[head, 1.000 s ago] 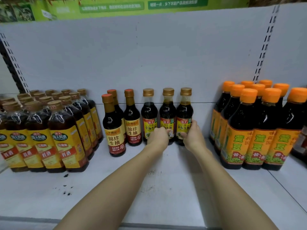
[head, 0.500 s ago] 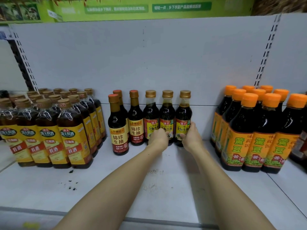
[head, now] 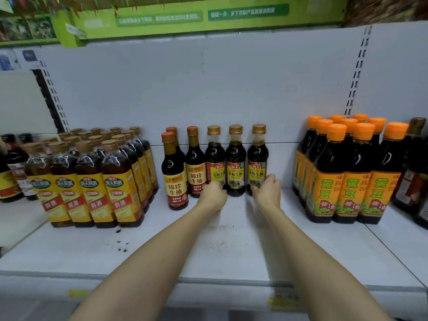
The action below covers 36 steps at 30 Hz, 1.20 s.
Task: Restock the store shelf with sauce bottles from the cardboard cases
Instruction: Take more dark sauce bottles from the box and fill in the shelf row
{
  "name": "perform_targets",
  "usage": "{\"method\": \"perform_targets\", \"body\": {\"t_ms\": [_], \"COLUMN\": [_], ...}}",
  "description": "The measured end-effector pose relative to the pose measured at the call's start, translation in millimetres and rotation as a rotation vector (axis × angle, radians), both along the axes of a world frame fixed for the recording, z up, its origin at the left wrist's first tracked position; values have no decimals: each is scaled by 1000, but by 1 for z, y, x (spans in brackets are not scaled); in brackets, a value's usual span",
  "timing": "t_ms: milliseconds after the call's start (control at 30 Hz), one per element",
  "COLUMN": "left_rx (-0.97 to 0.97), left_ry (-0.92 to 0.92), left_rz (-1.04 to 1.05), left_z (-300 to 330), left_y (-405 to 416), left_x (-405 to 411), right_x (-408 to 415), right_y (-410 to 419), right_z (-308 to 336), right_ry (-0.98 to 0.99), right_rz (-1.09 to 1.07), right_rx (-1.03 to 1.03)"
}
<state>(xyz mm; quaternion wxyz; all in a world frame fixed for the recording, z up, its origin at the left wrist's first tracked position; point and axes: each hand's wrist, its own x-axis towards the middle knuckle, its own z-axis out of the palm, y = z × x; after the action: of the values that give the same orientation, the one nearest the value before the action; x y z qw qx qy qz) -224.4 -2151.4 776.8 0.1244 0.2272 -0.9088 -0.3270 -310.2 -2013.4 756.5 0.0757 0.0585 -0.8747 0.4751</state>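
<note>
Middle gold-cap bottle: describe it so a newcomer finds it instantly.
On the white shelf, between the wrapped yellow-label packs and the orange-capped bottles, three gold-capped bottles stand at the back. It is the middle gold-cap bottle, the only one neither of the hands touches.

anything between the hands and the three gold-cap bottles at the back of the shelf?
Nothing visible. The left hand is at the base of the left gold-cap bottle, the right hand at the right gold-cap bottle. The middle gold-cap bottle stands untouched between them, bare shelf in front.
</note>
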Motion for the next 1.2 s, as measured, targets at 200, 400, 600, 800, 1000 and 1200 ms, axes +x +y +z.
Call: {"method": "perform_targets", "body": {"t_ms": [200,400,600,800,1000,1200], "left_rx": [60,207,330,369,442,562], "left_ry": [57,85,71,10,-63,-252], "left_rz": [-7,-7,-31,-45,-64,-4], "left_z": [11,22,28,16,-50,-160], "left_y": [-15,-27,-43,-51,-55,-77], "left_x": [50,111,181,257,327,407], "right_x": [44,109,192,293,377,450], "right_y": [-10,-25,-41,-45,-52,-71], "right_z": [8,12,20,15,-39,-123], "right_ry": [15,-30,-35,30,-15,-205], "right_rz": [143,304,306,271,301,371], "right_rx": [10,-85,-149,-136,-47,90]}}
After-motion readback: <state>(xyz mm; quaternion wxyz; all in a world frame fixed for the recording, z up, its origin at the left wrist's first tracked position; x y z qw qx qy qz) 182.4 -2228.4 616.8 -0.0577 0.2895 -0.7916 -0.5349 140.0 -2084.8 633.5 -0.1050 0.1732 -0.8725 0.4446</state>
